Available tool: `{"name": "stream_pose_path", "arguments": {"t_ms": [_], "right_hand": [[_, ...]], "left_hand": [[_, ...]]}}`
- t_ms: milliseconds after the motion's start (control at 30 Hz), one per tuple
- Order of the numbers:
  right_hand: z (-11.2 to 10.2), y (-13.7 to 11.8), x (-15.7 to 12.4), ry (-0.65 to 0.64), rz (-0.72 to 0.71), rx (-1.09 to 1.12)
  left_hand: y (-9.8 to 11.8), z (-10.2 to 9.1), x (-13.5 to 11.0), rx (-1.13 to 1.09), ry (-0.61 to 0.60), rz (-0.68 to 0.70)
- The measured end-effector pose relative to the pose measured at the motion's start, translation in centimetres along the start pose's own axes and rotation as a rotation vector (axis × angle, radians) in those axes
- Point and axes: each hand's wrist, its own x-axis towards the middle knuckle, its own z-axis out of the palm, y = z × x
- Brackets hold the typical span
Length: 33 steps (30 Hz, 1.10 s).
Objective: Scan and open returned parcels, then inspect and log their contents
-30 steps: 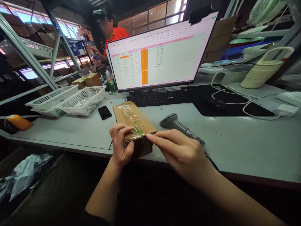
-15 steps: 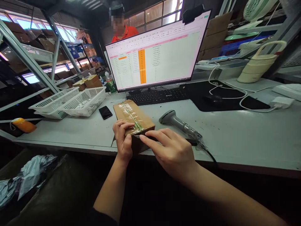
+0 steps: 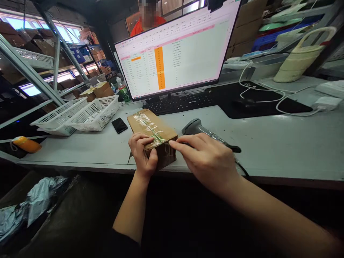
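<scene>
A brown cardboard box (image 3: 161,125) lies on the desk near its front edge, with clear and green tape along its top seam. My left hand (image 3: 142,152) is wrapped round the box's near left corner, fingers on top and thumb on the near end. Pinched in my right hand (image 3: 208,157) is a utility knife (image 3: 234,148), its black handle end jutting out behind the knuckles. The fingertips are at the box's near right top corner; the blade is hidden. Just behind this hand, a grey barcode scanner (image 3: 193,126) rests on the desk.
A monitor (image 3: 199,53) stands behind a black keyboard (image 3: 185,104). White baskets (image 3: 103,114) and a phone (image 3: 119,125) sit to the left. At right are a mouse (image 3: 245,104) with cables and a cream container (image 3: 295,61). Beyond the monitor is a person in red (image 3: 137,28).
My right hand, with the knife, has moved right along the box's near top edge to its right corner. My left hand keeps its hold. The camera view has shifted slightly.
</scene>
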Motion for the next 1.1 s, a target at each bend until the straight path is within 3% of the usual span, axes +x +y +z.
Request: {"name": "stream_pose_path", "arguments": {"t_ms": [133, 567, 800, 1100], "right_hand": [[0.0, 0.7, -0.8, 0.035, -0.027, -0.038], [1.5, -2.0, -0.7, 0.125, 0.003, 0.12], [1.0, -2.5, -0.1, 0.079, 0.037, 0.079], [0.0, -2.5, 0.6, 0.048, -0.018, 0.008]], "left_hand": [[-0.1, 0.4, -0.1, 0.012, 0.026, 0.01], [0.4, 0.9, -0.2, -0.017, 0.052, -0.038], [0.3, 0.7, -0.2, -0.019, 0.063, -0.028], [0.0, 1.1, -0.3, -0.085, 0.117, 0.002]]}}
